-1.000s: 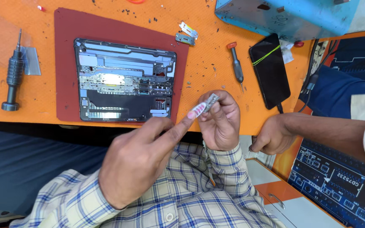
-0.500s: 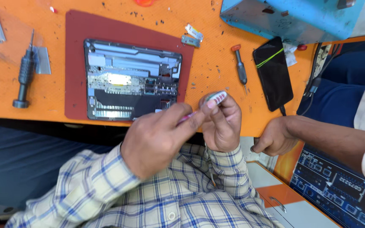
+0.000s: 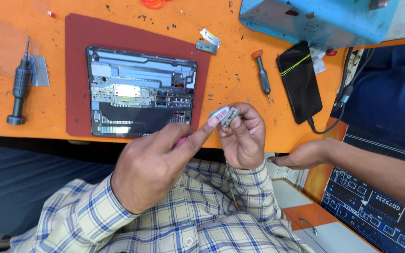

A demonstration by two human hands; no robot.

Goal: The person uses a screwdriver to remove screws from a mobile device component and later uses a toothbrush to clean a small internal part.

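My right hand (image 3: 243, 140) pinches a small silver metal part (image 3: 229, 117) just above the table's front edge. My left hand (image 3: 158, 164) grips a thin pink tool (image 3: 182, 140), and its index finger stretches out until the pink-and-white tip (image 3: 219, 112) touches that part. Beyond my hands an opened grey device (image 3: 141, 91) lies on a dark red mat (image 3: 78, 56), its inner boards and shields showing.
On the orange table (image 3: 240, 84) lie a black screwdriver (image 3: 19, 89), a small red-capped screwdriver (image 3: 262, 75), two metal brackets (image 3: 209, 41) and a black phone (image 3: 298, 79) with a cable. A blue box (image 3: 315, 18) stands far right. Another person's hand (image 3: 301, 155) rests at the table edge.
My hands stay together over the table edge. My left hand has drawn back a little, its index finger stretched out to the part again. The other person's hand has hardly moved.
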